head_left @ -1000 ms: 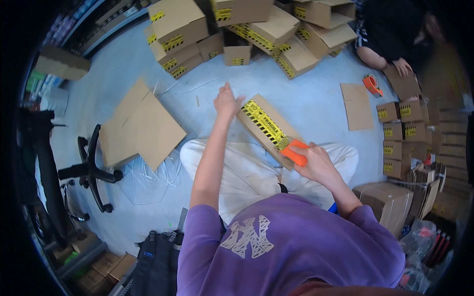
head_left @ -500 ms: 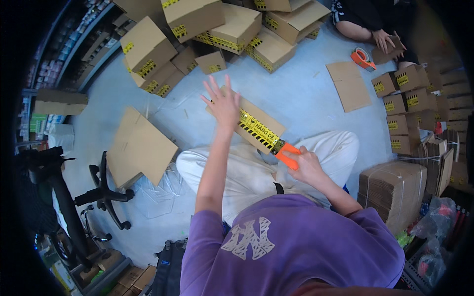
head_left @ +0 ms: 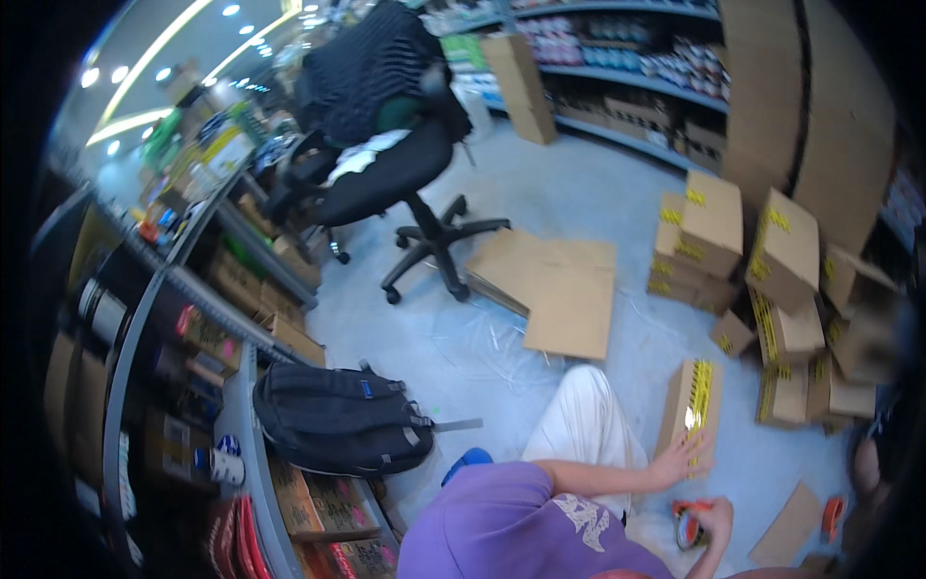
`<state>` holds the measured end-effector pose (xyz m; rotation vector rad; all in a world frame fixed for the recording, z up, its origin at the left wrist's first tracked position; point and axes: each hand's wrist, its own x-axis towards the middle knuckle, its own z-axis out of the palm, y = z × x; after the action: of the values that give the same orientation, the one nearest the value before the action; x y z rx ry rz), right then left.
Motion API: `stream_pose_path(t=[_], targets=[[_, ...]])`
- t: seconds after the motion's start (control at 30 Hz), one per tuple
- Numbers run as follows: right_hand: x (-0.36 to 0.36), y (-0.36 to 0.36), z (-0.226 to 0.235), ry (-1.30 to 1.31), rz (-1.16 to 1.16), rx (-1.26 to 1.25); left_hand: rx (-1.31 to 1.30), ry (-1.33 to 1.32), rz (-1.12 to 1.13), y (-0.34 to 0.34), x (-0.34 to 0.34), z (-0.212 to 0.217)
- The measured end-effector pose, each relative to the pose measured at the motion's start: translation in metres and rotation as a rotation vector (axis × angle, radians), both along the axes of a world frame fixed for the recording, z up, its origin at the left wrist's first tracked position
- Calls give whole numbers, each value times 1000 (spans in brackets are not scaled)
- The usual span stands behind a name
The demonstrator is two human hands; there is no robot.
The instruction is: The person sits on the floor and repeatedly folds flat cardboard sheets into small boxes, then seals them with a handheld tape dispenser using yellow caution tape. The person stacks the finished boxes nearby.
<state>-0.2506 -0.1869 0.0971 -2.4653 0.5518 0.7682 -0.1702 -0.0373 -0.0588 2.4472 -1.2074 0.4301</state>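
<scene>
A long, narrow cardboard box (head_left: 678,415) lies on the floor in front of my legs. Yellow and black printed tape (head_left: 703,391) runs lengthwise along its top. My left hand (head_left: 679,459) rests on the near end of the box, fingers stretched over the tape. Close to that end, my right hand (head_left: 717,521) is closed around an orange tape dispenser (head_left: 688,529), whose roll shows. The dispenser is apart from the long strip on the box, as far as I can make out.
Taped cartons (head_left: 709,227) are stacked at the right. Flat cardboard sheets (head_left: 574,299) lie beyond my knee. A black office chair (head_left: 391,183), a dark backpack (head_left: 338,420) and shelving (head_left: 145,338) stand to the left. Another orange dispenser (head_left: 832,518) lies beside a cardboard piece (head_left: 788,526).
My view has swung far to the left, bringing in the chair, backpack and shelves. The dispenser has come away from the box's end. My left hand is now at the near end.
</scene>
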Motion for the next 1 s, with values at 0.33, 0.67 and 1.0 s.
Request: stream_pose_path(t=[0.33, 0.67, 1.0], targets=[[-1, -79, -49, -667, -339, 148, 207, 211, -687, 63, 125, 9], [-26, -38, -32, -532, -302, 168, 57, 557, 12, 48, 128, 55], [-24, -39, -36, -583, -246, 201, 204, 394, 272, 52, 99, 56]])
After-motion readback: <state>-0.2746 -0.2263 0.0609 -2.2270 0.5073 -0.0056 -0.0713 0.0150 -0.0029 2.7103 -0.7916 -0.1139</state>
